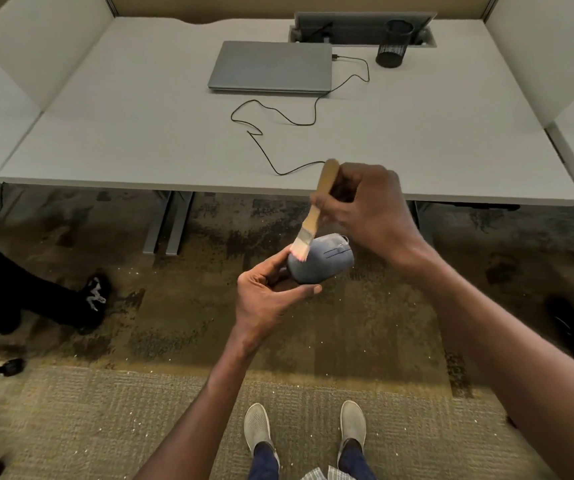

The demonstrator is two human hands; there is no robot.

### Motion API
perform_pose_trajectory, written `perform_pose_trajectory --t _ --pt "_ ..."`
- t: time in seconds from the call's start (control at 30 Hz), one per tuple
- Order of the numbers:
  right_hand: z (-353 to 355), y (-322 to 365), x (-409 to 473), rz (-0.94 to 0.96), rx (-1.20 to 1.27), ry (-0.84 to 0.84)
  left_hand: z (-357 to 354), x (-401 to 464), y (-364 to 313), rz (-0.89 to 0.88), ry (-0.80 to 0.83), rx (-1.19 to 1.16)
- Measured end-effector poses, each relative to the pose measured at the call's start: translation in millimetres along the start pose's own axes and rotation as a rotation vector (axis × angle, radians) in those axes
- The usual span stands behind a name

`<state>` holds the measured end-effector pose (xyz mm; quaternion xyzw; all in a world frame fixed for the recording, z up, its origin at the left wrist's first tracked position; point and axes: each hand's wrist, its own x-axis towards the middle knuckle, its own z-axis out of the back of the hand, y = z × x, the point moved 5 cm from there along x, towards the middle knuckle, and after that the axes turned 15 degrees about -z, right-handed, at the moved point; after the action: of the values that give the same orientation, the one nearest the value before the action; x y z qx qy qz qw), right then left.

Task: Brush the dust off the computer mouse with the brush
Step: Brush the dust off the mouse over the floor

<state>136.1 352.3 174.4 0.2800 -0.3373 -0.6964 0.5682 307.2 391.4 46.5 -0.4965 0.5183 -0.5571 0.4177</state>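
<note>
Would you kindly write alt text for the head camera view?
A person's right hand brushes a grey computer mouse with a wooden-handled brush, while the left hand holds the mouse above carpet. Behind, a closed laptop lies on a white desk.

The mouse is held out over the floor, in front of the near edge of the worktop, not on it. The left hand holds it from below and from the left. The brush slants down from the right hand, which is above and to the right of the mouse; its bristles touch the mouse's upper left side. A cable runs across the worktop from near the right hand back to the laptop, which lies closed at the rear centre. Right of the laptop stands a pen holder, just before a cable hatch. Panels rise at the worktop's left and right sides. The person's two shoes stand on the floor below the hands
</note>
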Motion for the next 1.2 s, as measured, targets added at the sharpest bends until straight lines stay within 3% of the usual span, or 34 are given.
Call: perform_pose_trajectory --t 0.17,0.27,0.53,0.83,1.0,1.2 --pt "18 -3 16 -0.027 -0.074 -0.112 3 -5 0 -0.013 -0.017 0.006" --pt "12 0 19 -0.051 0.004 -0.05 4 -4 -1 -0.014 -0.014 0.009" --pt "15 -17 35 -0.182 -0.062 0.007 9 -6 -6 -0.036 -0.007 0.048" --pt "1 -3 31 -0.175 0.063 0.126 8 -5 -7 -0.044 0.007 0.026" --pt "13 -19 36 -0.196 0.0 0.05 12 -6 -10 -0.035 -0.015 0.026" --pt "22 -17 22 -0.169 0.21 0.103 18 -4 -3 -0.013 -0.063 -0.012"
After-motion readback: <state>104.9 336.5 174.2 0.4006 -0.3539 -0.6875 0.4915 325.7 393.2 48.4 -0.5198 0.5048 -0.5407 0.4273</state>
